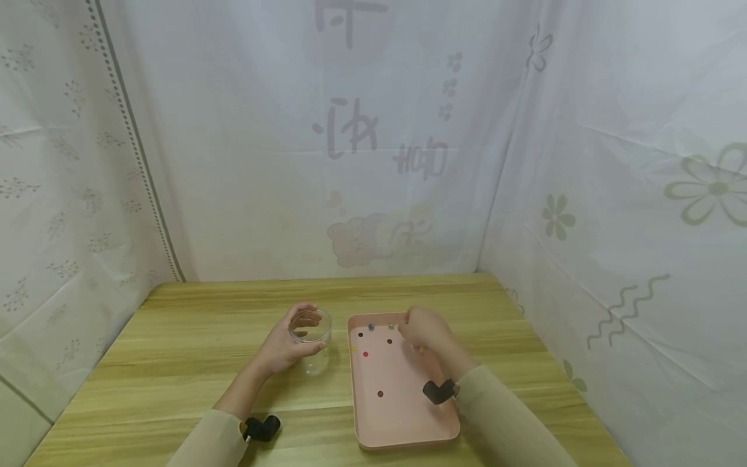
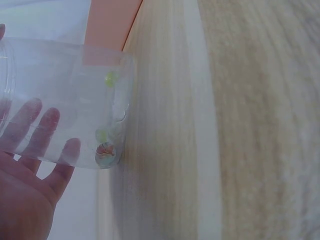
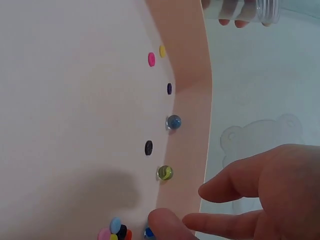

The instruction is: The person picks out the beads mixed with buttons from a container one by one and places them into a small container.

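My left hand (image 1: 283, 345) grips a clear plastic jar (image 1: 316, 364), fingers and thumb around its upper part. The jar stands upright beside the tray. At its bottom, in the left wrist view, lie a yellow-green marble (image 2: 110, 78), another pale green marble (image 2: 101, 135) and a marble with orange streaks (image 2: 105, 153). My right hand (image 1: 430, 332) reaches over the far right corner of the pink tray (image 1: 403, 418). In the right wrist view its thumb tip is right at a blue marble (image 3: 148, 232), partly hidden, with the other fingers spread from the thumb.
Inside the tray lie a blue-grey marble (image 3: 174, 122), a yellow-swirled marble (image 3: 165, 173), a black button (image 3: 148, 148), a pink button (image 3: 151, 59) and a yellow button (image 3: 162, 51). Several coloured buttons cluster near the right hand. Patterned curtains (image 1: 245, 162) hang around the wooden table (image 1: 192, 324).
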Motion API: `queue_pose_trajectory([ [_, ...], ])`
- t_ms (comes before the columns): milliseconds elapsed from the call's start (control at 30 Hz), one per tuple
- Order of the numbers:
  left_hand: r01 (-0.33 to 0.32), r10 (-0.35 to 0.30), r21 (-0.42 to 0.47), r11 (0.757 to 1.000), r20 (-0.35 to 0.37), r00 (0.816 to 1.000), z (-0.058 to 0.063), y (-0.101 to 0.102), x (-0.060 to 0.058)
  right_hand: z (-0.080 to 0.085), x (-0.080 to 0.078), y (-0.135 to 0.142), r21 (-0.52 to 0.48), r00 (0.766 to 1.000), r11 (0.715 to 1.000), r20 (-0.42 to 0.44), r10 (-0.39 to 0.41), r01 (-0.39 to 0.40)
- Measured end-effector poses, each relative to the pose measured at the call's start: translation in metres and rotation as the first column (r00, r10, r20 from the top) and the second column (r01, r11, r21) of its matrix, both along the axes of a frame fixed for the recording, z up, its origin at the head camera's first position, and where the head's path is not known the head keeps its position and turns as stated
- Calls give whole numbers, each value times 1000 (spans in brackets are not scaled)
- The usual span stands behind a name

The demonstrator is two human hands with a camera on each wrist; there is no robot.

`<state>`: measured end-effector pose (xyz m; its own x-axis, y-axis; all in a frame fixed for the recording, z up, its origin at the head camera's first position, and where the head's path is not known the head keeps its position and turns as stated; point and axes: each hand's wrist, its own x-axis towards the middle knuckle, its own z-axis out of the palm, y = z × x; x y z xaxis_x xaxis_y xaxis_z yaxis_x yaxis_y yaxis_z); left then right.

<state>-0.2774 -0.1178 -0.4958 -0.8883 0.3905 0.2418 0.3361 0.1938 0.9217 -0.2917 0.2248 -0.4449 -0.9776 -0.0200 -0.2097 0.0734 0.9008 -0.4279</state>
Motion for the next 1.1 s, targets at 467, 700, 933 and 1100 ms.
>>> queue_pose_trajectory([
  [467,-3,3,0,1000,-1,1000,1,1,1,-16,-4,-6,-160,1000,987,-1,0,0],
  [700,-6,6,3,1000,-1,1000,0,1,1,-25,-7,-9,-328,1000,945,24,13,-5],
  [933,-9,9,-2,1000,1,1000,0,0,0,-26,-7,-10,-362,1000,932,20,21,-12],
  [1100,-11,11,-1,1000,-2,1000,-1,0,0,-29,-9,-16,-356,999,934,14,39,-32],
])
